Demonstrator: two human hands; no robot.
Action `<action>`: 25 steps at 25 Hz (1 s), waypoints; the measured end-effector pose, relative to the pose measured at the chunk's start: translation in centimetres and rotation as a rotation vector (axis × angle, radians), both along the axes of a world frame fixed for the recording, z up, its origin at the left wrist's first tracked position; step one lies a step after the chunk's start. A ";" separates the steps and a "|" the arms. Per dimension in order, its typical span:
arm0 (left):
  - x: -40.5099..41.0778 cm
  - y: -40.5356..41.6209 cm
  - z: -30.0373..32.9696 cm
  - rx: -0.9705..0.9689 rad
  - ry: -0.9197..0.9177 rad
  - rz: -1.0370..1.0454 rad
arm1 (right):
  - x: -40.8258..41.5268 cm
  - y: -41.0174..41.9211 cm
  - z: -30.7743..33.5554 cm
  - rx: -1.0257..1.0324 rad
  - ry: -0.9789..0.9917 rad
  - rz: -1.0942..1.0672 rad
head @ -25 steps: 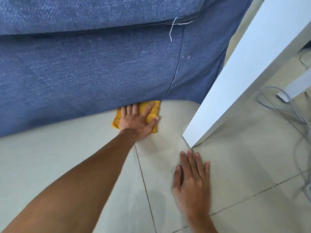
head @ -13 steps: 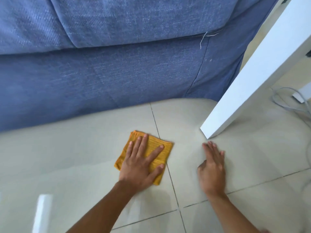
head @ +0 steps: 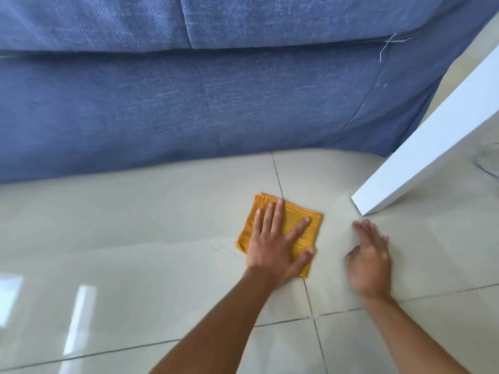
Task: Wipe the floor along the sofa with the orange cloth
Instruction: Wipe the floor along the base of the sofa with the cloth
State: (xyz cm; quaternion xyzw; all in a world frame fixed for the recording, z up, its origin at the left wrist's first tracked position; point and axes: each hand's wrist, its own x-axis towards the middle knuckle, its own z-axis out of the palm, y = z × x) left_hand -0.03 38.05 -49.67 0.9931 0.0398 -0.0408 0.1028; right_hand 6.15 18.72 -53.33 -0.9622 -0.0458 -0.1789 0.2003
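A folded orange cloth [head: 302, 225] lies flat on the pale tiled floor [head: 135, 225], a short way in front of the blue sofa [head: 216, 109]. My left hand [head: 275, 247] presses down on it with fingers spread, covering its near left part. A tile joint runs under the cloth. My right hand [head: 370, 255] rests palm down on the bare tile to the right of the cloth, apart from it, with nothing in it.
A white table leg [head: 421, 152] slants down to the floor just beyond my right hand, close to the sofa's right corner. A grey cable loop [head: 486, 168] shows at the right edge. A thin loose thread [head: 224, 248] lies left of the cloth.
My left hand has drawn the cloth back from the sofa's base toward me over the tile. My right hand has shifted right, staying near the table leg's foot.
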 end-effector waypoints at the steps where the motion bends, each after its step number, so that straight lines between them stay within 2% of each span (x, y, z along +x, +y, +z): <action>1: -2.7 -0.1 0.0 -0.005 -0.019 -0.025 | 0.2 0.0 0.4 0.013 0.056 -0.004; 3: -7.8 1.7 -0.1 0.023 -0.043 0.002 | -0.3 0.7 1.4 0.026 0.152 -0.002; 5: -11.8 5.1 -0.2 0.053 -0.035 0.132 | -2.6 2.7 2.3 0.029 0.149 0.055; 9: -17.5 9.5 0.6 0.055 0.067 0.356 | -9.1 8.2 3.8 0.029 0.144 0.315; 13: -18.3 9.9 2.0 -0.023 0.139 0.370 | -13.0 12.3 5.4 -0.082 0.213 0.500; 16: -17.1 12.6 4.1 -0.066 0.021 0.435 | -13.2 15.4 6.7 -0.195 0.322 0.545; 18: -16.6 15.0 4.8 0.002 -0.047 0.401 | -13.3 17.3 7.3 -0.250 0.351 0.597; 21: -15.0 17.9 5.0 0.037 0.090 0.260 | -12.9 19.9 7.8 -0.278 0.417 0.641; 25: -13.0 19.3 5.0 0.130 0.160 0.139 | -12.7 22.1 7.8 -0.315 0.499 0.542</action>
